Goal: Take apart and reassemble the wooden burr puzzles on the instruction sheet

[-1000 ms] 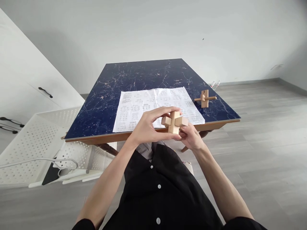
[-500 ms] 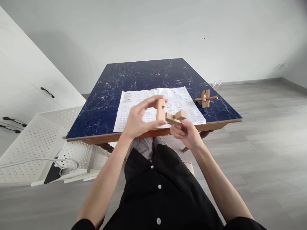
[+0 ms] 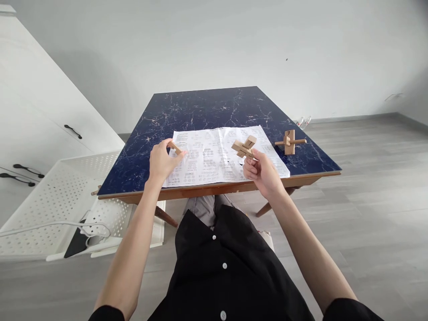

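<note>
Between the thumb and fingers of my left hand (image 3: 162, 159) is a small wooden block (image 3: 175, 148), held low over the left edge of a printed sheet (image 3: 203, 156). My right hand (image 3: 262, 171) pinches a joined group of wooden puzzle pieces (image 3: 244, 148) above the sheet's right half. Those pieces cross one another, and dark marks show on some of them. Farther right, another wooden puzzle assembly (image 3: 289, 141) rests on the table, a rod through its upright flat board, which bears a dark mark.
The dark blue marbled table (image 3: 200, 109) has a wooden front edge close to my body. White perforated bins (image 3: 60, 196) with a cable stand at the lower left, beside a white cabinet (image 3: 43, 116) with black handles. Clear items with red parts (image 3: 303, 121) show behind the table's right edge.
My left hand has moved left with its block, away from the pieces in my right hand, and down toward the sheet. My right hand has raised and turned its pieces slightly.
</note>
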Motion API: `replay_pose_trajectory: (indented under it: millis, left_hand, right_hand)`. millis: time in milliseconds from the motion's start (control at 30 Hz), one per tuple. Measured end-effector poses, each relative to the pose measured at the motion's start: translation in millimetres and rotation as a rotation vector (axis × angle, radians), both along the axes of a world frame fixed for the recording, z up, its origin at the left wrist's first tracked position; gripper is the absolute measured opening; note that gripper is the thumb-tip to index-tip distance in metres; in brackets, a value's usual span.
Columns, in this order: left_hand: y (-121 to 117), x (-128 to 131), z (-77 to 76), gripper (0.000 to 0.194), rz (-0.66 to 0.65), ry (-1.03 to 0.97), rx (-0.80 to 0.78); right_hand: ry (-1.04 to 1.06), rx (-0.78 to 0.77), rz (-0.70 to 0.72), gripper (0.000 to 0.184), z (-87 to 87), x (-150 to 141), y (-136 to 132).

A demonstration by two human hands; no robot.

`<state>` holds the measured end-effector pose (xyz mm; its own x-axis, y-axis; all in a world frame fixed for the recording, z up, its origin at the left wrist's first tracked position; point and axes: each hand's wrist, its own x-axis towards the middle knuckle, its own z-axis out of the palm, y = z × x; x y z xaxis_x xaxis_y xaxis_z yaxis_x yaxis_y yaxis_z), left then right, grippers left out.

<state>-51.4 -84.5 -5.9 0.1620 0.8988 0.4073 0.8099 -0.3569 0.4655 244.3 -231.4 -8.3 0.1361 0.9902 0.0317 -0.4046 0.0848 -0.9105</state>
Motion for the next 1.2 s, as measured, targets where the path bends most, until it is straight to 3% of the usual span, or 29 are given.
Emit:
replay_pose_trajectory:
  millis: [433,500,600,800,967,1200]
  left_hand:
    - [6.3,-8.1,-9.9,0.064,0.038,0.075,-0.007]
    - [-0.1,-4.6,-4.8,0.059,-0.025,0.020,0.109]
    - [-16.8,6.9,8.4,0.042,-0.227,-0.052,0.252]
    - [-46.7,40.6,25.0,0.050,-0.598,-0.037,0.081]
    - [-51.9,54.7,15.6,0.047,-0.676,-0.060,0.032]
    - [-57.8,56.2,0.5,0.039,-0.648,-0.151,0.046]
  right_hand:
    - [-0.382,-0.002,-0.059,0.051,-1.7,-13.2,29.3]
    - [-0.450,0.023,-0.062,0.052,-4.1,-15.1,31.0]
    - [-0.594,0.021,-0.076,0.052,-7.5,-18.1,33.1]
    - [-0.827,0.041,-0.115,0.050,-10.5,-26.6,35.1]
    - [-0.868,0.055,-0.126,0.046,-12.0,-28.6,33.2]
    - [-0.899,0.061,-0.099,0.044,-12.0,-28.5,31.8]
